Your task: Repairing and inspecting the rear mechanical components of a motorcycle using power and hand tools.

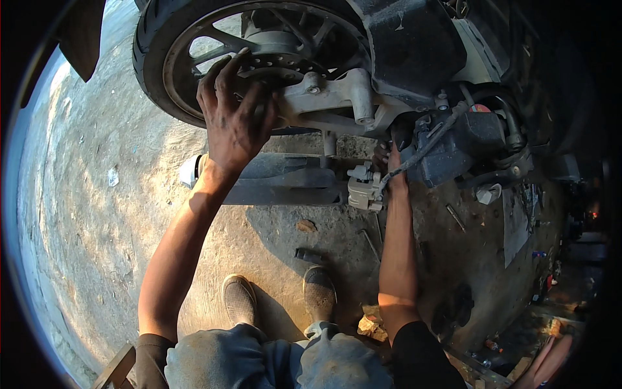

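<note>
My left hand (234, 126) reaches up to the rear end of a grey metal swingarm (311, 97), its fingers bent round it beside the brake disc (275, 61). Behind it stands a spoked motorcycle wheel (170, 65) with a black tyre. Under the swingarm, next to a black engine-side housing (453, 146), is my right hand (392, 155). Dark parts and shadow hide most of its fingers, so their grip is unclear. A brake caliper (366, 189) hangs from its hose just left of my right wrist. Below the swingarm runs a long dark exhaust silencer (278, 178).
Tools lie on the stained concrete floor (97, 227), among them a thin metal rod (456, 218). A dark block (310, 255) and a stone (371, 324) sit near my shoes (319, 293). Another person's limb (551, 363) shows at lower right, near scattered small parts.
</note>
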